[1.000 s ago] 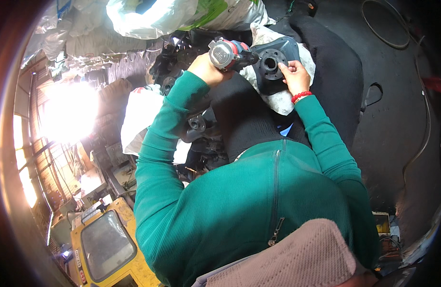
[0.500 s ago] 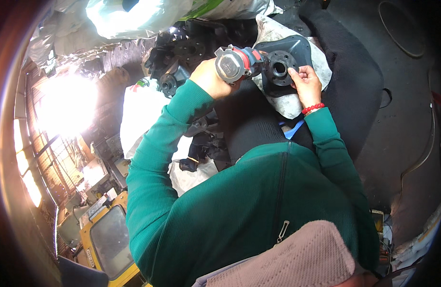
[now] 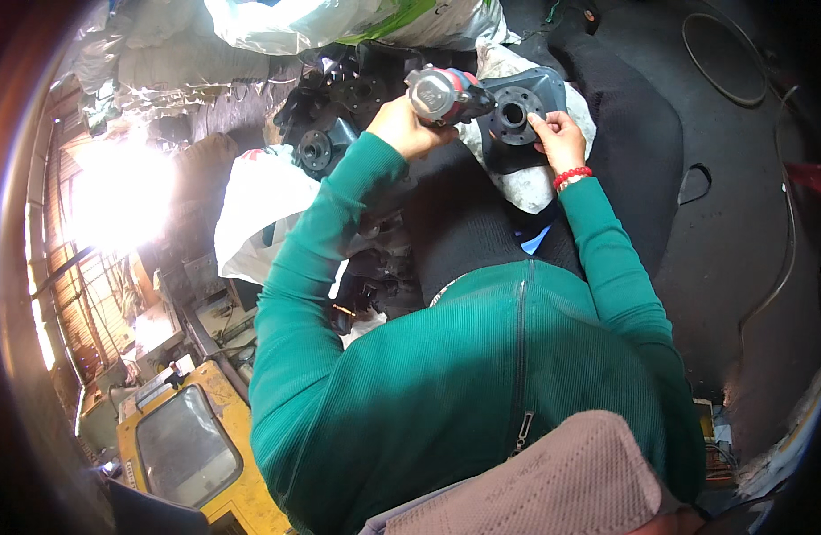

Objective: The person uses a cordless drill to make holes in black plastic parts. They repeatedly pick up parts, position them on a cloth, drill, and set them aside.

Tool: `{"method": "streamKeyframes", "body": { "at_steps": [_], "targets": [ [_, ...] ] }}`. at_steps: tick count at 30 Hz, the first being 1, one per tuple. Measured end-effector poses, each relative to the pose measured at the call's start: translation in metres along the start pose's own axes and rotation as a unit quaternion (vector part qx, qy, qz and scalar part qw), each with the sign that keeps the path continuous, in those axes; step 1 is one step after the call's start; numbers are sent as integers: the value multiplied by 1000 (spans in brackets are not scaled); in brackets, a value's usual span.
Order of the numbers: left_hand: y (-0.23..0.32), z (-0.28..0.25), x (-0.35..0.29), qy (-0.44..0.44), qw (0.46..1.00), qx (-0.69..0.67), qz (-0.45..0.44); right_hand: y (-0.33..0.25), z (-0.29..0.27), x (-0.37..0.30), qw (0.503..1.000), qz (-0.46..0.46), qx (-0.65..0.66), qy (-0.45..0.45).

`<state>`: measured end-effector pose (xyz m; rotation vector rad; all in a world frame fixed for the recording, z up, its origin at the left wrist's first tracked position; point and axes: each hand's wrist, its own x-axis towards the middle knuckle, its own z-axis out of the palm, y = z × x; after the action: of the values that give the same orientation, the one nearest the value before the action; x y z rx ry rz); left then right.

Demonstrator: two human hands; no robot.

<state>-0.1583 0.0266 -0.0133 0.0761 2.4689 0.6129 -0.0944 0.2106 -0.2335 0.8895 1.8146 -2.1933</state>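
My left hand (image 3: pixel 409 132) is closed around a cordless drill (image 3: pixel 439 93) with a grey and red body, its front end pointing at a black flanged part (image 3: pixel 517 144). That part has a round flange with small holes about a raised central ring, set on a wider black base. It lies on a stained white cloth (image 3: pixel 528 189) over my lap. From the right, my right hand (image 3: pixel 562 143) grips the flange's rim, thumb and fingers on its edge. Whether the drill's tip touches the flange is too small to tell.
Left of the drill is a similar black flanged part (image 3: pixel 316 152), with more black parts heaped behind it. White plastic bags (image 3: pixel 259 214) stand at the left and far side. A yellow-framed machine (image 3: pixel 188 446) is at the lower left. A thin cable loop (image 3: pixel 724 59) lies on the dark floor.
The drill's front has swung slightly, and its tip now shows at the left edge of the flange. My right hand keeps its hold on the rim. The whole view has shifted a little.
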Motion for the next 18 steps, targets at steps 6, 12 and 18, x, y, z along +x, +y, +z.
{"method": "streamKeyframes", "body": {
  "at_steps": [6,12,18],
  "targets": [
    [-14,17,-64,105,979,-71,159,-6,-10,-4,993,31,113,-13],
    [-13,44,-109,84,962,31,260,-41,-51,-69,956,-90,191,-204],
    [1,50,-123,50,970,-15,237,-50,-52,-89,946,-226,37,-231]
  ]
}}
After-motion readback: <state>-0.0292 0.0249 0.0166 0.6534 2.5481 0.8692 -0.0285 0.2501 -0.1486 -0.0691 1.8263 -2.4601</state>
